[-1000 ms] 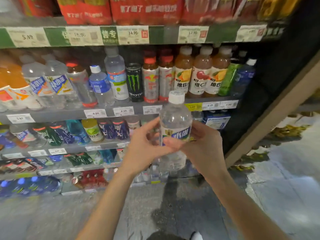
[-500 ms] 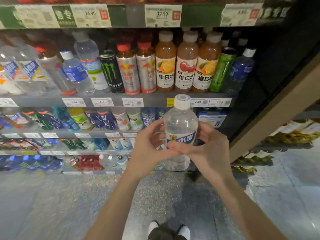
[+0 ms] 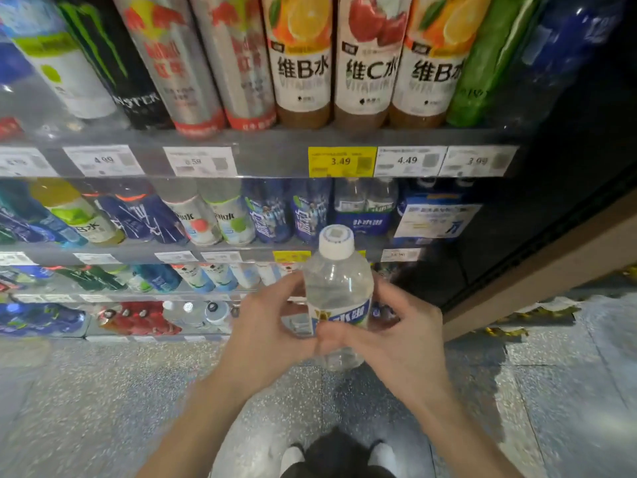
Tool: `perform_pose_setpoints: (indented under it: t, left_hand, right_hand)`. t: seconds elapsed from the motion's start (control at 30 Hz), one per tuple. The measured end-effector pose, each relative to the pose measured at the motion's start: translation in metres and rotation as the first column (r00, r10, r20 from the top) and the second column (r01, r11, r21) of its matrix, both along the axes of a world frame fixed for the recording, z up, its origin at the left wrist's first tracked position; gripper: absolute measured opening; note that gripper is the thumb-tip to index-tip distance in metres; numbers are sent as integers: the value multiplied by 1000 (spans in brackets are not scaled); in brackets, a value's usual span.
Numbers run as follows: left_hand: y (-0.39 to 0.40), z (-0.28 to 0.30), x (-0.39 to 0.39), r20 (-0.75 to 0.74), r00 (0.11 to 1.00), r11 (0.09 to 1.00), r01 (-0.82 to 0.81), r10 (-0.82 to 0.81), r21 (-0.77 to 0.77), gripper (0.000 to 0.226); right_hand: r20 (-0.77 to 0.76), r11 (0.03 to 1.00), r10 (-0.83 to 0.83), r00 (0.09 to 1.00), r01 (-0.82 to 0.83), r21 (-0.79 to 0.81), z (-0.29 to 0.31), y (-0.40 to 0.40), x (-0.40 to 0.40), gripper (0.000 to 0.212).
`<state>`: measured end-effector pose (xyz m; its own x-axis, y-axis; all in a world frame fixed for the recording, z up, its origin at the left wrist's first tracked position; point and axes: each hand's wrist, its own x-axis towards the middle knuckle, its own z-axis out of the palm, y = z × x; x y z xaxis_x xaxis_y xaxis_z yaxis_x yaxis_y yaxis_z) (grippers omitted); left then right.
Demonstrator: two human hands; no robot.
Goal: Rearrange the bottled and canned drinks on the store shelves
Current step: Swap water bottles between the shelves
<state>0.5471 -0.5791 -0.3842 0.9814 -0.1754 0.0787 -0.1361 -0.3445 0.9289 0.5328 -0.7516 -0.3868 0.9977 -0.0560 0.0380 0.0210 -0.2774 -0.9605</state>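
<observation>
Both hands have carried the water bottle [image 3: 336,298] lower and closer to the shelves than a second ago, so the lower rows now sit just behind it. It stands upright in the air, white cap up, in front of the shelf edge [image 3: 262,160] and not resting on anything. The left hand [image 3: 265,334] curls its fingers round the bottle's left side and label; the right hand [image 3: 396,339] wraps the right side, and the two thumbs meet across the front.

As for progress, this bottle has no place on a shelf yet, so the step in hand is probably only half done; how many other drinks need moving cannot be told.

Far behind the cap, the second shelf down [image 3: 213,248] holds a tight row of blue bottles [image 3: 287,215], with clear bottles [image 3: 365,201] and a blue carton [image 3: 437,219] to the right. No plain gap shows there. Open floor [image 3: 103,391] lies near the feet, and the dark cabinet side [image 3: 551,201] closes off the right.
</observation>
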Motion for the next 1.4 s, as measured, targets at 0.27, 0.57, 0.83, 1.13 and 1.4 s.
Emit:
perform_pose_setpoints:
  t: [0.27, 0.57, 0.83, 1.13, 1.4]
  left_hand:
    - [-39, -160, 19, 29, 994, 988, -99, 103, -122, 49]
    - [-48, -316, 63, 188, 980, 997, -53, 63, -57, 50]
    - [-55, -382, 88, 419, 907, 999, 30, -36, 20, 49]
    - [-52, -412, 96, 599, 801, 1000, -6, -7, 21, 34]
    - [-55, -416, 100, 566, 816, 990, -56, 120, -130, 47]
  right_hand:
    - [-26, 1000, -9, 1000, 9, 19, -148, -25, 32, 61]
    - [261, 1000, -25, 965, 26, -1, -309, -40, 67, 57]
    - [564, 995, 14, 826, 43, -88, -375, -55, 93, 47]
    - [727, 958, 149, 671, 83, -273, -392, -59, 113, 53]
    - [457, 920, 193, 868, 1, -392, -380, -48, 111, 65]
